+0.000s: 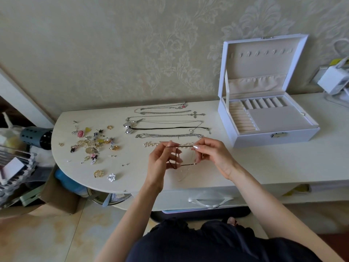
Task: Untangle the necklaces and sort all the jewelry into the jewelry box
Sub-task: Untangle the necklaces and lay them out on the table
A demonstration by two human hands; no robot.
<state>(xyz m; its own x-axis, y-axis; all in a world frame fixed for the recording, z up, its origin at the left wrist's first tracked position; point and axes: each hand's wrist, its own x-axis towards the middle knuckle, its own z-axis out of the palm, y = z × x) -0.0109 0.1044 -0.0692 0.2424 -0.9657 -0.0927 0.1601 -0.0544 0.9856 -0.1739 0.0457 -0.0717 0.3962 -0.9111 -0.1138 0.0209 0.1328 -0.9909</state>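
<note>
both hands are raised just above the white table (132, 178), and each pinches a thin dark necklace (184, 146). the left hand (160, 163) holds one side of the loop and the right hand (213, 154) the other, so the cord stretches between them. behind the hands, several chains (166, 136) lie in straight rows. rings and earrings (90, 143) are scattered to the left. the jewelry box (264, 138) stands open on the right, lid upright.

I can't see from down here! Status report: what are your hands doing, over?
Left hand and right hand both pinch a thin dark cord necklace, held above the table. Jewelry box open, no jewelry seen inside. Nothing blocks the way, over.
</note>
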